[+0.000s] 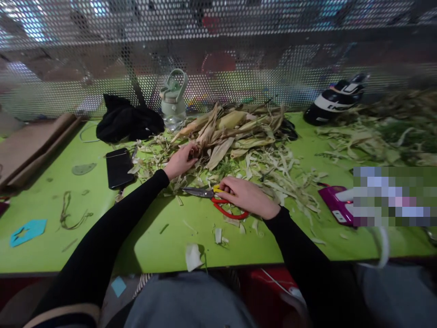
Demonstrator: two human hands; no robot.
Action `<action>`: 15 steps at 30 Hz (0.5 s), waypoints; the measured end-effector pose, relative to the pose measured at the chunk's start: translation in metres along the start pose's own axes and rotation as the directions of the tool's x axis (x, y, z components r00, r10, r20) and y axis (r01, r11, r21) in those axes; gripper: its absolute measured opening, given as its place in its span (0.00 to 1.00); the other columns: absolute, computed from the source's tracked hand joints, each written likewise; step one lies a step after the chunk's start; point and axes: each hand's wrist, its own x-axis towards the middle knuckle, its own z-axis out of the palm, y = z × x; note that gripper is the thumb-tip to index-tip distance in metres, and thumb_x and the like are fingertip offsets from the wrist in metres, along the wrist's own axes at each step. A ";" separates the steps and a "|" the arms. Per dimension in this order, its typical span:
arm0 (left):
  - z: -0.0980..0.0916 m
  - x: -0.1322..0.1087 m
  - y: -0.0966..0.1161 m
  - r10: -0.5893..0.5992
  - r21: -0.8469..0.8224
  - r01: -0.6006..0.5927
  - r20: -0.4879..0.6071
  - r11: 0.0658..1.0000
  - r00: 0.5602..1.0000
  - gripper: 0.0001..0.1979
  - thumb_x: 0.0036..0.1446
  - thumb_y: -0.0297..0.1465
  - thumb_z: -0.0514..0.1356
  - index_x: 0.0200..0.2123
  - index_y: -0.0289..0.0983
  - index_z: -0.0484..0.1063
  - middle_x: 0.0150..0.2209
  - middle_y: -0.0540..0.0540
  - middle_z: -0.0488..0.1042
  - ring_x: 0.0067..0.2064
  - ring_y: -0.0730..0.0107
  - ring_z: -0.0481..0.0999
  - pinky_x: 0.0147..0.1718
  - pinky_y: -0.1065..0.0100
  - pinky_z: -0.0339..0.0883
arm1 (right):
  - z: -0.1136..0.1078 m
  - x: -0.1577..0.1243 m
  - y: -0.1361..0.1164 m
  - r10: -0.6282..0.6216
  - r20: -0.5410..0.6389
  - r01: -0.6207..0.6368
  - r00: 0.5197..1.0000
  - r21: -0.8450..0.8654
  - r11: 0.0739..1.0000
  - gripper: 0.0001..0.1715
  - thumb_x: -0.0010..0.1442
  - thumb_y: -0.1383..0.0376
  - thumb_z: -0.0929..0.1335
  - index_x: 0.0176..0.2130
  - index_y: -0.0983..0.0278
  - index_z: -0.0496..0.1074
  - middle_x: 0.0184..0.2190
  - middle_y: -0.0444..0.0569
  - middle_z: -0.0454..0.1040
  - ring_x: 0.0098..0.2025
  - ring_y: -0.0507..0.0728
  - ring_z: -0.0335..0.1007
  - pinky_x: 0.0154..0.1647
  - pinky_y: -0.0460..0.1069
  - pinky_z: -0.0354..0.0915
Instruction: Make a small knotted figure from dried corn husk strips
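Note:
A heap of dry, pale-brown corn husks (221,152) lies across the middle of the table. My left hand (180,161) is at the heap's near left side, its fingers curled in on a corn husk; the fingertips are partly hidden. Scissors (229,213) with red and yellow handles lie low over the tabletop, blades pointing left and a little apart. The fingers of my right hand (247,196) are closed on the yellow handle, while the red loop sticks out below. Torn husk strips (273,166) are scattered around both hands.
On the green table (153,246) are a black phone (119,168), a black cloth (126,120), a pale green bottle (173,107), a black bottle (334,102) and a purple device (336,205). A perforated metal screen (252,50) borders the back. Brown paper (37,146) lies left.

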 end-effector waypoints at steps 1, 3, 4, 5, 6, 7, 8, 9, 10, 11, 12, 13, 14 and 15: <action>0.000 0.001 -0.001 0.002 -0.009 -0.002 0.001 1.000 1.000 0.15 0.58 0.28 0.58 0.49 0.36 0.67 0.44 0.42 0.74 0.43 0.64 0.75 0.45 0.64 0.70 | 0.001 0.000 0.000 0.001 -0.006 -0.001 1.000 0.003 1.000 0.13 0.67 0.55 0.63 0.36 0.61 0.67 0.34 0.49 0.74 0.31 0.56 0.68 0.31 0.50 0.60; 0.001 0.002 -0.001 -0.001 -0.022 0.001 0.000 1.000 1.000 0.16 0.57 0.28 0.59 0.50 0.36 0.66 0.45 0.42 0.75 0.44 0.64 0.75 0.46 0.64 0.69 | 0.002 0.001 0.002 0.005 -0.018 -0.005 1.000 0.009 1.000 0.13 0.66 0.56 0.64 0.36 0.61 0.67 0.33 0.48 0.74 0.31 0.55 0.68 0.31 0.49 0.60; 0.001 0.002 -0.001 -0.005 -0.025 0.005 -0.002 1.000 1.000 0.17 0.57 0.27 0.59 0.50 0.36 0.66 0.45 0.42 0.75 0.44 0.63 0.75 0.46 0.64 0.69 | 0.004 0.002 0.003 0.009 -0.023 -0.008 1.000 0.010 1.000 0.12 0.66 0.56 0.65 0.35 0.61 0.67 0.32 0.48 0.74 0.30 0.55 0.68 0.31 0.49 0.60; 0.001 0.003 -0.001 -0.009 -0.028 0.009 -0.004 1.000 1.000 0.17 0.56 0.27 0.59 0.50 0.36 0.66 0.45 0.42 0.75 0.44 0.63 0.75 0.46 0.64 0.69 | 0.004 0.002 0.003 0.011 -0.026 -0.011 1.000 0.011 1.000 0.12 0.66 0.56 0.65 0.35 0.61 0.67 0.32 0.48 0.74 0.30 0.55 0.68 0.31 0.49 0.60; 0.001 0.003 -0.001 -0.012 -0.030 0.012 -0.005 0.999 1.000 0.18 0.56 0.27 0.59 0.51 0.36 0.66 0.44 0.42 0.75 0.44 0.63 0.75 0.46 0.64 0.69 | 0.005 0.002 0.004 0.013 -0.028 -0.013 1.000 0.011 1.000 0.13 0.66 0.56 0.65 0.35 0.62 0.67 0.32 0.48 0.74 0.30 0.55 0.68 0.31 0.49 0.60; 0.001 0.003 -0.001 -0.014 -0.032 0.014 -0.004 0.999 1.000 0.18 0.56 0.27 0.59 0.51 0.36 0.66 0.44 0.42 0.75 0.44 0.63 0.75 0.46 0.64 0.69 | 0.006 0.002 0.004 0.014 -0.028 -0.014 0.999 0.010 1.000 0.13 0.66 0.56 0.65 0.35 0.62 0.67 0.32 0.48 0.74 0.30 0.54 0.68 0.31 0.49 0.61; 0.001 0.002 -0.001 -0.013 -0.034 0.013 -0.003 0.999 1.000 0.18 0.55 0.27 0.59 0.50 0.36 0.66 0.43 0.42 0.75 0.44 0.63 0.75 0.46 0.64 0.69 | 0.006 0.002 0.004 0.016 -0.030 -0.016 0.999 0.009 1.000 0.13 0.66 0.56 0.65 0.35 0.62 0.67 0.32 0.48 0.75 0.30 0.54 0.69 0.31 0.49 0.61; 0.002 0.002 0.000 -0.011 -0.034 0.011 -0.001 0.999 1.000 0.18 0.55 0.26 0.59 0.50 0.36 0.66 0.43 0.43 0.75 0.44 0.63 0.75 0.46 0.64 0.69 | 0.007 0.002 0.004 0.018 -0.032 -0.018 0.999 0.007 1.000 0.12 0.66 0.56 0.65 0.35 0.62 0.67 0.32 0.47 0.75 0.31 0.54 0.69 0.32 0.49 0.61; 0.003 0.002 0.000 -0.009 -0.034 0.009 0.000 0.999 1.000 0.17 0.56 0.26 0.59 0.50 0.36 0.66 0.43 0.43 0.75 0.44 0.63 0.75 0.46 0.64 0.69 | 0.007 0.002 0.004 0.020 -0.034 -0.020 0.999 0.006 1.000 0.12 0.66 0.56 0.65 0.35 0.62 0.67 0.32 0.47 0.75 0.31 0.54 0.69 0.32 0.49 0.61; 0.003 0.003 0.000 -0.008 -0.032 0.008 0.002 0.999 1.000 0.17 0.56 0.26 0.59 0.50 0.36 0.66 0.43 0.43 0.75 0.44 0.63 0.75 0.46 0.64 0.69 | 0.007 0.002 0.004 0.022 -0.036 -0.022 0.999 0.004 1.000 0.12 0.66 0.56 0.65 0.35 0.62 0.67 0.32 0.47 0.75 0.31 0.54 0.69 0.32 0.48 0.61; 0.004 0.003 0.000 -0.008 -0.029 0.008 0.003 1.000 1.000 0.17 0.56 0.27 0.59 0.50 0.36 0.66 0.43 0.42 0.75 0.44 0.63 0.75 0.46 0.64 0.69 | 0.007 0.002 0.004 0.024 -0.038 -0.024 0.999 0.002 1.000 0.12 0.66 0.56 0.65 0.35 0.62 0.68 0.32 0.47 0.75 0.31 0.54 0.69 0.32 0.48 0.61; 0.003 0.004 0.001 -0.009 -0.026 0.009 0.004 1.000 1.000 0.17 0.56 0.27 0.59 0.50 0.35 0.66 0.43 0.42 0.75 0.44 0.63 0.75 0.46 0.64 0.69 | 0.007 0.002 0.003 0.026 -0.040 -0.026 0.999 -0.001 1.000 0.12 0.66 0.56 0.65 0.35 0.62 0.68 0.32 0.47 0.74 0.31 0.54 0.69 0.32 0.48 0.60; 0.001 0.004 0.003 -0.010 -0.022 0.010 0.008 1.000 1.000 0.17 0.56 0.27 0.59 0.50 0.35 0.67 0.43 0.42 0.75 0.44 0.63 0.75 0.45 0.63 0.69 | 0.007 0.002 0.003 0.028 -0.042 -0.028 0.999 -0.004 1.000 0.12 0.66 0.56 0.65 0.35 0.62 0.68 0.32 0.47 0.74 0.31 0.54 0.69 0.32 0.48 0.60; -0.003 0.004 0.005 -0.009 -0.018 0.010 0.013 1.000 1.000 0.17 0.56 0.27 0.59 0.50 0.34 0.67 0.43 0.41 0.75 0.44 0.62 0.75 0.45 0.63 0.69 | 0.007 0.002 0.003 0.029 -0.044 -0.029 0.999 -0.006 1.000 0.12 0.66 0.56 0.65 0.35 0.62 0.68 0.32 0.47 0.74 0.32 0.54 0.69 0.32 0.48 0.60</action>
